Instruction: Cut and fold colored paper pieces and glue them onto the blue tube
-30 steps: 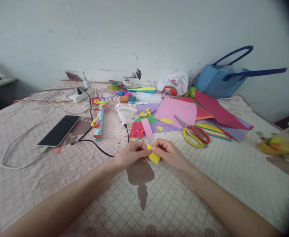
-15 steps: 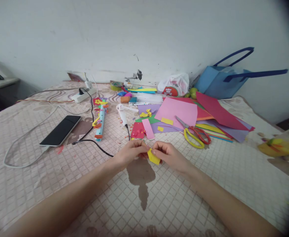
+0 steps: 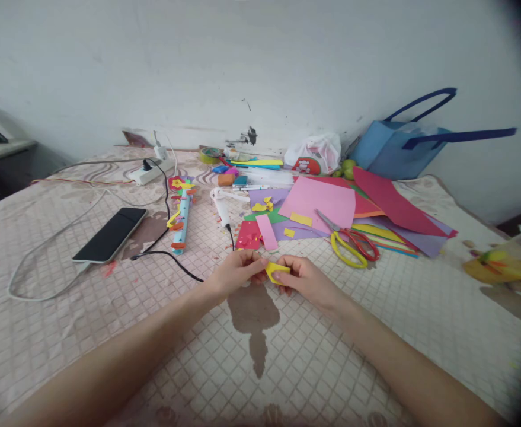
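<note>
A small yellow piece [image 3: 277, 273] is held between both hands above the patterned tablecloth. My left hand [image 3: 241, 270] pinches its left end with thumb and fingers. On the other side, my right hand [image 3: 299, 276] is closed on the piece, its thumb lying over the front. Just beyond the hands lie a red sheet with small scraps [image 3: 248, 234] and a pink strip [image 3: 267, 232]. The white glue gun [image 3: 221, 209] rests farther back, its black cord running toward the hands.
Scissors [image 3: 349, 243] with yellow and red handles lie right of a pink sheet [image 3: 320, 201]. A phone [image 3: 110, 235], a decorated blue strip [image 3: 182, 220] and a power strip [image 3: 149, 172] are left. A blue bag [image 3: 389, 148] stands at the back right.
The yellow piece has turned in my fingers and its lower corner has moved up. My right thumb now lies farther across it. Other objects keep their places.
</note>
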`<action>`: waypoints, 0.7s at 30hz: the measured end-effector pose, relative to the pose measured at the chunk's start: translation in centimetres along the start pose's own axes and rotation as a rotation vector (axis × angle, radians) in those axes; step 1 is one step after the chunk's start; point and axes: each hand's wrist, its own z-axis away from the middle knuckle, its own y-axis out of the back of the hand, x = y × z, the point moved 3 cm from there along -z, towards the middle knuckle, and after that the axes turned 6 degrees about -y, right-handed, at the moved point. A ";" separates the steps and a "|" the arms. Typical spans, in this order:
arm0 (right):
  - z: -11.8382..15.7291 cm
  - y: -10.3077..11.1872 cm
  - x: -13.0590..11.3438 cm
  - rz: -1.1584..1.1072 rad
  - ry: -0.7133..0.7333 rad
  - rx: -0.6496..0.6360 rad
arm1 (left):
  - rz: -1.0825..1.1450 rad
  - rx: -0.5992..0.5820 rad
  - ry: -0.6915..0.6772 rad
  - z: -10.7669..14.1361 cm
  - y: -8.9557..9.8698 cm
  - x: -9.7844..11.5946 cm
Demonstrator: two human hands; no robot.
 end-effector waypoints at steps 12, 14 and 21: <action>-0.1 -0.1 0.0 0.024 -0.010 0.000 | 0.025 0.033 -0.011 0.1 -0.3 -0.1; 0.0 0.0 0.1 0.034 -0.016 0.018 | 0.017 0.016 0.000 0.2 -0.3 0.0; -0.2 0.4 0.5 0.032 0.026 0.060 | -0.012 -0.003 -0.012 0.1 -0.2 -0.4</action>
